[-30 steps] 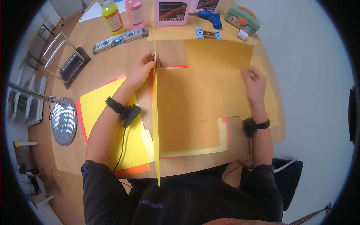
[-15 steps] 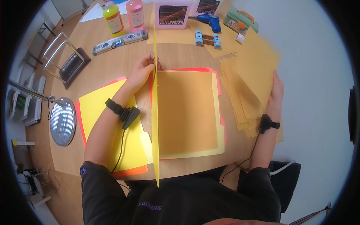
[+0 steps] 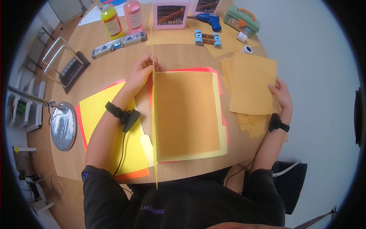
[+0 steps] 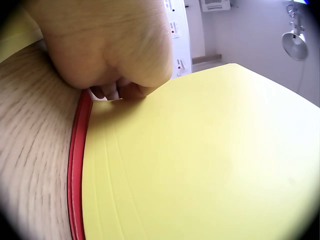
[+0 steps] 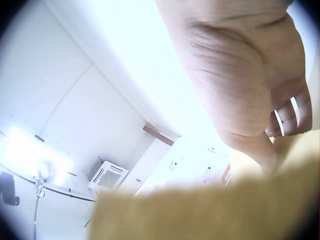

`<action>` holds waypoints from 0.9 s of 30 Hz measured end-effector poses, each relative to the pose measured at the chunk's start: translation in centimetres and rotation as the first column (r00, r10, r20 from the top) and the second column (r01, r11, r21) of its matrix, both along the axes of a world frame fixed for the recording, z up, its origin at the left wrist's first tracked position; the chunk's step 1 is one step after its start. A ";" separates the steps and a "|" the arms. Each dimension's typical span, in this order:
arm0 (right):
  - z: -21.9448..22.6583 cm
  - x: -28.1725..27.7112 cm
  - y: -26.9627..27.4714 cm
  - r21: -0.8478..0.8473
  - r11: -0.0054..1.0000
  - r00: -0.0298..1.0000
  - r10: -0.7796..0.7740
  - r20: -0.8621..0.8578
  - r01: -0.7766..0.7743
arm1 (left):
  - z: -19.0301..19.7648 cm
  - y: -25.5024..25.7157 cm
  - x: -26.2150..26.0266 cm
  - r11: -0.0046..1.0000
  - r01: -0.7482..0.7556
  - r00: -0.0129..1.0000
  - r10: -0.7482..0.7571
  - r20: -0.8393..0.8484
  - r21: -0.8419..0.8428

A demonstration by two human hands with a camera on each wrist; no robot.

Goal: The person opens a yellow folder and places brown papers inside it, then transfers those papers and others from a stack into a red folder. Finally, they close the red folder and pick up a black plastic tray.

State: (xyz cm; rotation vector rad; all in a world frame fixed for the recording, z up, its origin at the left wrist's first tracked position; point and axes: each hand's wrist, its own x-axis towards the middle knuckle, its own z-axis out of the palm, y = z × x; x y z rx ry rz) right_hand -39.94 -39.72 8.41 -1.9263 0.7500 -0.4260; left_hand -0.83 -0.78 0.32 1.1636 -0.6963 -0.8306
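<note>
A yellow file folder (image 3: 190,157) lies opened on red folders (image 3: 186,70), its cover standing upright and nearly edge-on in the head view. At the cover's far end, my left hand (image 3: 143,70) pinches the edge; the left wrist view shows the curled fingers (image 4: 117,91) at the cover's corner. Inside the folder lies a brown kraft-paper sheet (image 3: 188,114). My right hand (image 3: 283,94) pinches the right edge of another kraft-paper sheet (image 3: 253,84) over a loose stack of them (image 3: 249,124). In the right wrist view, its fingers (image 5: 287,120) reach down behind the blurred paper.
More yellow folders (image 3: 114,126) lie at left, beside a round mirror-like disc (image 3: 63,126) and a Newton's cradle (image 3: 70,70). Along the back are a spirit level (image 3: 119,44), bottles (image 3: 111,23), a pink canister (image 3: 169,15), a blue drill (image 3: 209,21), a toy car (image 3: 207,39) and a green box (image 3: 241,22).
My right hand has carried the kraft-paper sheet from above the opened folder rightward, then lowered it over the stack. The left hand keeps holding the folder cover upright.
</note>
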 end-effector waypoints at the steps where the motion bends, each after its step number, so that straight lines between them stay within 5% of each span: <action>1: -0.9 -0.5 -1.4 0.001 1.000 1.000 0.001 0.000 -0.001 | 0.0 0.0 0.1 1.000 -0.006 1.000 0.006 0.003 0.010; 4: -3.0 -1.2 -3.8 -0.232 0.967 0.981 -0.140 -0.132 0.106 | -0.2 0.1 0.0 1.000 0.006 1.000 -0.006 -0.016 -0.015; 6: -3.5 -1.1 -3.8 -0.492 0.851 0.930 -0.314 -0.190 0.187 | 0.0 0.0 0.1 1.000 0.005 1.000 -0.005 -0.001 -0.004; 12: -1.9 0.1 -1.2 -0.550 0.826 0.787 -0.418 -0.455 0.121 | -0.3 -0.1 0.3 1.000 0.002 0.999 -0.002 0.037 -0.002; 19: 0.2 1.4 2.7 -0.727 0.668 0.788 -0.529 -0.315 0.159 | -0.1 0.0 0.0 0.999 -0.038 0.995 0.035 0.097 0.029; 21: 2.2 3.8 6.9 -0.705 0.686 0.930 -0.353 -0.104 0.182 | -0.4 -0.2 0.0 0.999 -0.052 0.989 0.051 0.142 0.005; 23: 3.3 6.4 12.2 -0.662 0.748 0.987 -0.135 -0.084 0.046 | -0.3 -0.1 -0.1 0.999 -0.049 0.981 0.050 0.187 -0.007; 25: 1.6 7.1 15.1 -0.604 0.761 0.969 0.141 -0.201 -0.236 | 0.1 0.1 -0.1 1.000 -0.005 0.992 0.004 0.125 0.013; 27: 0.3 7.9 17.3 -0.573 0.667 0.880 0.355 -0.317 -0.476 | -0.1 0.1 0.0 1.000 0.010 0.995 -0.011 0.095 0.013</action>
